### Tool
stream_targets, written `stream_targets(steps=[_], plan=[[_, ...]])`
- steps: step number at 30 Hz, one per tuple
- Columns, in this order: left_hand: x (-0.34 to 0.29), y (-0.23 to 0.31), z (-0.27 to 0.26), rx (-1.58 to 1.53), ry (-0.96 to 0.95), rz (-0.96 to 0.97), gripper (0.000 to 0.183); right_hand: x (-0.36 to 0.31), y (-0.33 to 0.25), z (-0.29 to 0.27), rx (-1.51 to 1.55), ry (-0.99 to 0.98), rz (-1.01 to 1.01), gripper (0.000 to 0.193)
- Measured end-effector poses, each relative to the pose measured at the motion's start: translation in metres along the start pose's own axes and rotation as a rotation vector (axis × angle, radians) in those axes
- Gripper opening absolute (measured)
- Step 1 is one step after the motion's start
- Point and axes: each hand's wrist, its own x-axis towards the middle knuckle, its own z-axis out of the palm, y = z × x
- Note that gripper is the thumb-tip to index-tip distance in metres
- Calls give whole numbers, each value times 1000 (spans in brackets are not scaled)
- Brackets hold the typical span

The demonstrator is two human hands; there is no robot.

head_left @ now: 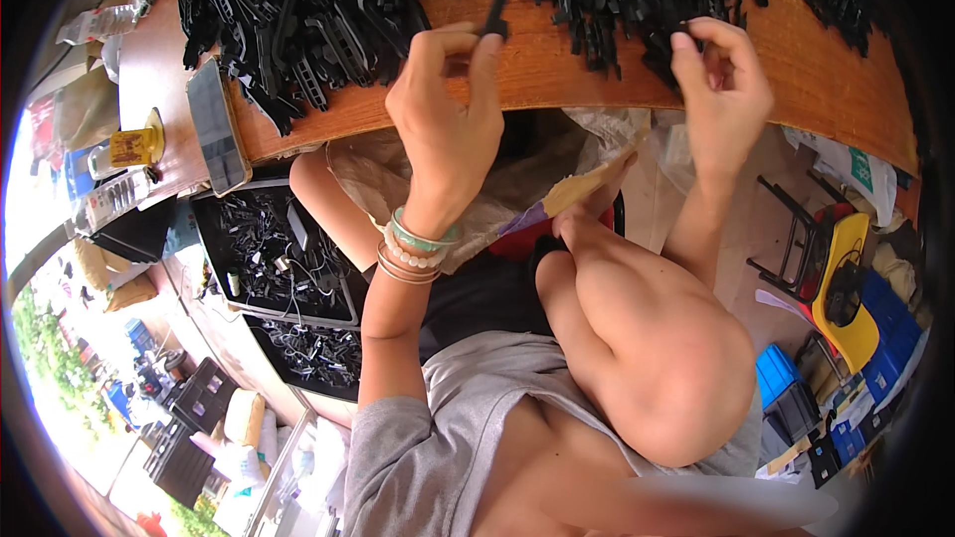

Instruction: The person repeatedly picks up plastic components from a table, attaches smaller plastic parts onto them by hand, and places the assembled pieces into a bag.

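My left hand point(448, 109), with bracelets on its wrist, is raised over the near edge of the wooden table. Its thumb and forefinger pinch a small, slim black plastic part point(494, 16) that points up and away. To the right, my right hand point(724, 89) is also over the table edge with its fingers curled in. Something dark shows at its thumb tip, against black parts behind it, and I cannot tell what it grips. A large pile of similar black plastic parts point(308, 15) spreads over the far side of the table point(542, 70), beyond both hands.
A phone point(219, 124) lies at the table's left edge. An open sack point(373, 174) hangs over my lap below the edge. Black crates point(269, 323) of parts and cables stand at lower left. A yellow-backed chair point(846, 288) and blue bins point(781, 378) are at right.
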Motion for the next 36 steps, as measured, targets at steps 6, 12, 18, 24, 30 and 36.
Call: stream_targets(steps=[6,12,18,24,30,36], plan=[[10,32,-4,-882,-471,-764,18,-4,-20,-7,712,-463,87,32],[18,36,-17,-767,-679,-759,26,-17,-24,5,554,-456,-77,14],[3,48,-14,-539,-586,-450,28,-22,-27,6,340,-305,-312,17],[4,46,-20,-406,-570,-217,36,-17,-27,5,271,-301,-483,22],[-2,37,-20,-354,-509,-85,36,-16,-28,3,258,-416,-387,34],[0,38,-22,-290,-562,-83,28,-19,-27,3,241,-401,-378,28]])
